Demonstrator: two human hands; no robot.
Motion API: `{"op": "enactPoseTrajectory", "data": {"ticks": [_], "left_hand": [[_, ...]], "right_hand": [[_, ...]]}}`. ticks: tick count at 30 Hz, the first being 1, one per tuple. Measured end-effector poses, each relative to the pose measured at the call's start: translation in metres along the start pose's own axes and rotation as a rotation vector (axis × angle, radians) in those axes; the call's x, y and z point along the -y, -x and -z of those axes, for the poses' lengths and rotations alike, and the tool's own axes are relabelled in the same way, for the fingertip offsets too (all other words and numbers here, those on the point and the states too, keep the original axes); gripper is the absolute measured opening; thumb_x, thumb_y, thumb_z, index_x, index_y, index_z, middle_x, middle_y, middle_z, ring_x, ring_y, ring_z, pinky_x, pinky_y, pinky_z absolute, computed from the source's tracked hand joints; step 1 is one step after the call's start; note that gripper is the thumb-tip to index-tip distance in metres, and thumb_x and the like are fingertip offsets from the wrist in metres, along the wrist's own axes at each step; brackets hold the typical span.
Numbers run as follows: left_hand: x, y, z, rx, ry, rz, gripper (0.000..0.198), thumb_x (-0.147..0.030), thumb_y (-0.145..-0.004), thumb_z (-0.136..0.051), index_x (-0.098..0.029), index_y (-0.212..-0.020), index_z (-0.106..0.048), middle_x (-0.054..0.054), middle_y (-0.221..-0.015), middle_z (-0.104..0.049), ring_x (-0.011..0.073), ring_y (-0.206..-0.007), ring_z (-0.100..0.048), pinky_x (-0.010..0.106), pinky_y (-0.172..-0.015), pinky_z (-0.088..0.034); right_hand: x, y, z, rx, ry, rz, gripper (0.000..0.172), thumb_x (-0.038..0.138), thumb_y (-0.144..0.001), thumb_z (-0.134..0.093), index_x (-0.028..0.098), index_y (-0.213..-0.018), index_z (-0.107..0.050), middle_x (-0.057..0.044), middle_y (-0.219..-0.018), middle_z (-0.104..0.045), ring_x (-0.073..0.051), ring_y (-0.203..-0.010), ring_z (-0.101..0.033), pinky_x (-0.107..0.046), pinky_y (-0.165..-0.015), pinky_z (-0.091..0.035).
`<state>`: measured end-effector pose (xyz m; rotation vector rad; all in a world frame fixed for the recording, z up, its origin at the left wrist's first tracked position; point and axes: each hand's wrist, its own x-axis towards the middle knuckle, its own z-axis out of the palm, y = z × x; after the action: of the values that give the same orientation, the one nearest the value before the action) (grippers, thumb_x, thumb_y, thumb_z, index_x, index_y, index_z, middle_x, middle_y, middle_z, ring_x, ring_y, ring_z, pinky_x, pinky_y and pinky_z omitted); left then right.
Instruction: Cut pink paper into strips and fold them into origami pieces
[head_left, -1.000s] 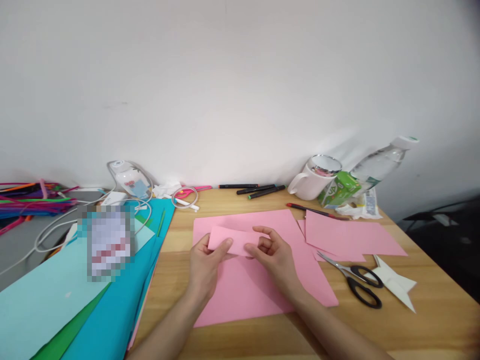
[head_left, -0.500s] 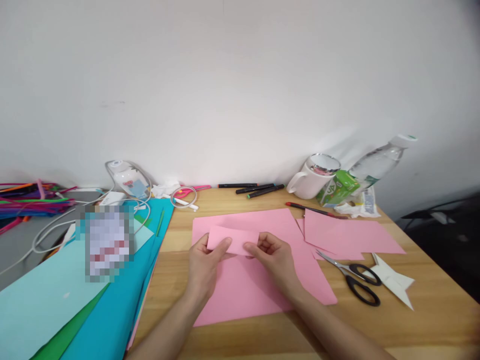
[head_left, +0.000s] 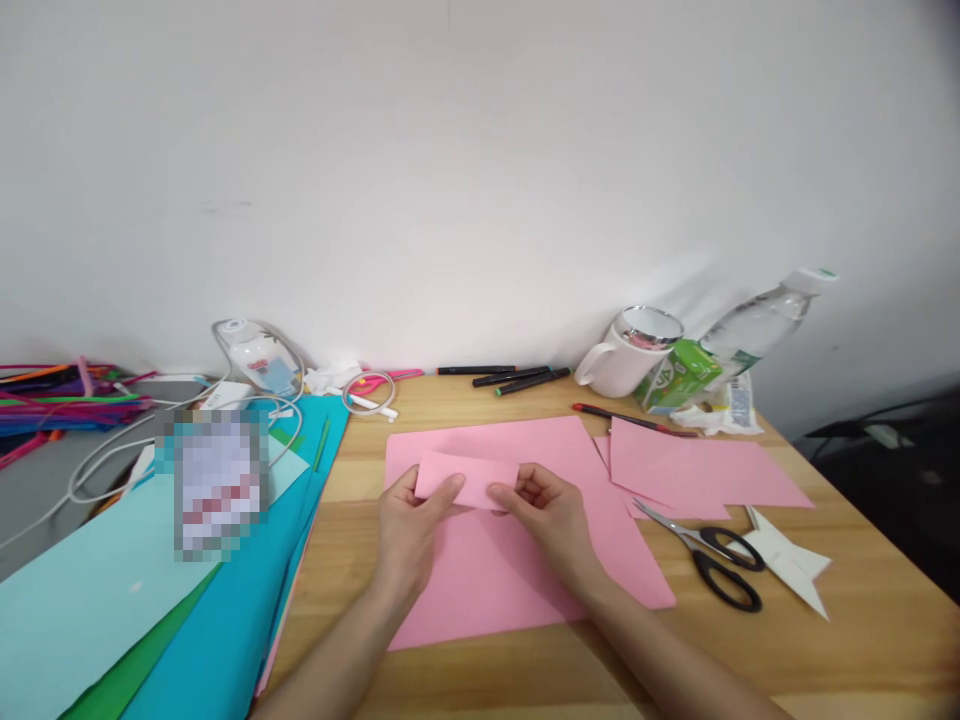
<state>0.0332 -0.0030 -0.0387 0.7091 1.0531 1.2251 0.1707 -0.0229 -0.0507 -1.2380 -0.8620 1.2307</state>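
A small rectangular piece of pink paper (head_left: 471, 476) is pinched between my two hands, its long side running left to right. My left hand (head_left: 410, 525) grips its left end, thumb on the near face. At the right end, my right hand (head_left: 551, 515) holds it the same way; the fingers behind the paper are partly hidden. Beneath both hands lies a large pink sheet (head_left: 495, 590) on the wooden table. Black-handled scissors (head_left: 709, 555) rest to the right of the sheet, beside a white cut-paper shape (head_left: 787, 560).
More pink paper pieces (head_left: 697, 465) lie at the right. Several markers (head_left: 525, 378), a white mug (head_left: 630, 350), a green carton (head_left: 679, 377) and a clear bottle (head_left: 765, 320) stand or lie near the wall. Blue and green sheets (head_left: 217, 620) and white cables (head_left: 90, 470) cover the left.
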Motion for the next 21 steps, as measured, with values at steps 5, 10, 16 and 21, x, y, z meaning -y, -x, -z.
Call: {"op": "enactPoseTrajectory", "data": {"ticks": [5, 10, 16, 21], "left_hand": [[0.0006, 0.0010, 0.0002, 0.006, -0.006, 0.001, 0.019, -0.021, -0.062, -0.075, -0.013, -0.075, -0.064, 0.000, -0.067, -0.069, 0.0138, -0.060, -0.064, 0.027, -0.059, -0.056], [0.0006, -0.0003, -0.0004, -0.003, -0.020, 0.001, 0.021, -0.021, -0.061, -0.075, -0.013, -0.077, -0.065, 0.002, -0.070, -0.070, 0.0151, -0.061, -0.065, 0.029, -0.062, -0.056], [0.0002, 0.0006, -0.0005, -0.014, -0.028, 0.001, 0.021, -0.021, -0.060, -0.076, -0.012, -0.076, -0.065, 0.001, -0.067, -0.069, 0.0144, -0.058, -0.064, 0.027, -0.059, -0.056], [-0.0005, 0.0006, -0.0011, -0.011, -0.024, 0.009, 0.020, -0.022, -0.061, -0.075, -0.013, -0.074, -0.064, 0.000, -0.065, -0.069, 0.0133, -0.055, -0.063, 0.026, -0.055, -0.055]], "right_hand": [[-0.0009, -0.0014, -0.0007, 0.000, -0.002, -0.002, 0.028, 0.031, -0.063, -0.073, 0.016, -0.059, -0.051, 0.005, -0.054, -0.051, -0.009, -0.053, -0.050, -0.022, -0.053, -0.047], [-0.0011, -0.0005, -0.0002, 0.005, 0.004, 0.000, 0.029, 0.031, -0.063, -0.073, 0.016, -0.058, -0.049, 0.005, -0.054, -0.051, -0.009, -0.053, -0.051, -0.022, -0.053, -0.047], [-0.0007, -0.0004, -0.0004, 0.003, 0.007, 0.007, 0.028, 0.031, -0.063, -0.073, 0.016, -0.058, -0.050, 0.005, -0.053, -0.050, -0.009, -0.053, -0.050, -0.022, -0.053, -0.048], [-0.0011, -0.0007, -0.0008, -0.002, 0.001, 0.009, 0.030, 0.032, -0.063, -0.073, 0.016, -0.057, -0.049, 0.005, -0.054, -0.051, -0.009, -0.053, -0.051, -0.023, -0.054, -0.048]]}}
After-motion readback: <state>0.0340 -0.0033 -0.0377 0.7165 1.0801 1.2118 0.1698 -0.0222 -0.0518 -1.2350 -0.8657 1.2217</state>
